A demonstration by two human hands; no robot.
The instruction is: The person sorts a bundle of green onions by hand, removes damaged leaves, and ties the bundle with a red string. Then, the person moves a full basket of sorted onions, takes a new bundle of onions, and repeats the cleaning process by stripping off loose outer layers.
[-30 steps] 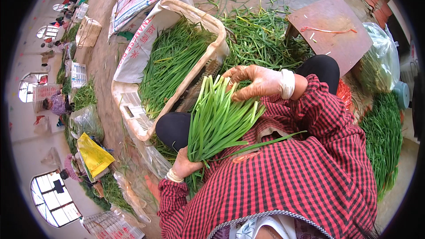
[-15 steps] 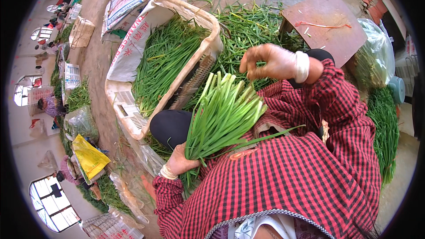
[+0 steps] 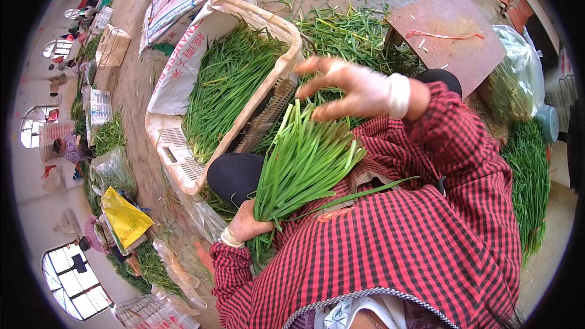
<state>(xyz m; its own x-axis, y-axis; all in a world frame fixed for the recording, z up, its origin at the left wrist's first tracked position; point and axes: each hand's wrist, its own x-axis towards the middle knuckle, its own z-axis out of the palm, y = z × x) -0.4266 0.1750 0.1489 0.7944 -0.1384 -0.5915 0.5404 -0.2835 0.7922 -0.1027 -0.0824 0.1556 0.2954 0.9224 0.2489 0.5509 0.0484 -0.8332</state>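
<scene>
A thick bunch of garlic chives (image 3: 308, 161) is gripped near its leafy end by my left hand (image 3: 250, 222), with the pale cut stems fanned upward and away from me. One long leaf sticks out of it to the right. Just above the stem ends hovers my right hand (image 3: 356, 90), its fingers spread and slightly blurred, with nothing visible in them. Beyond my left knee, a white plastic crate (image 3: 177, 149) lined with a printed sack holds many loose green chives (image 3: 234, 79).
Loose chives (image 3: 341, 33) cover the floor ahead. At the right stand a low brown stool (image 3: 451, 30) with a red strip on it, a clear plastic bag (image 3: 515, 76) and a chive pile (image 3: 525, 189). Other people sit working far left, near a yellow bag (image 3: 125, 216).
My right hand has moved left and its fingers have spread from a loose curl. The left hand and its bunch have hardly moved.
</scene>
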